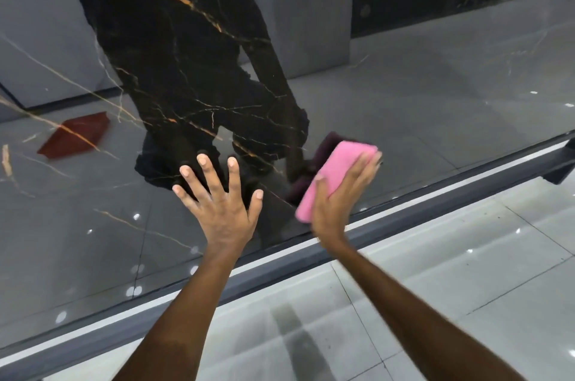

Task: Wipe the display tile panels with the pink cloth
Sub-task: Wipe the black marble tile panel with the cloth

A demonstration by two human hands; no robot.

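Glossy black marble panel (186, 47) with gold veins, left hand (219, 203) flat on it with fingers spread wide, right hand (339, 194) pressing folded pink cloth (334, 175) against panel near its lower frame (404, 194), fingers gripping cloth

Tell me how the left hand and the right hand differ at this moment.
The left hand is bare, while the right hand holds the pink cloth. The left hand's fingers are spread wide; the right hand's lie together over the cloth. The left hand touches the dark tile panel directly; the right hand presses the cloth on it. Both are low on the panel, near its frame.
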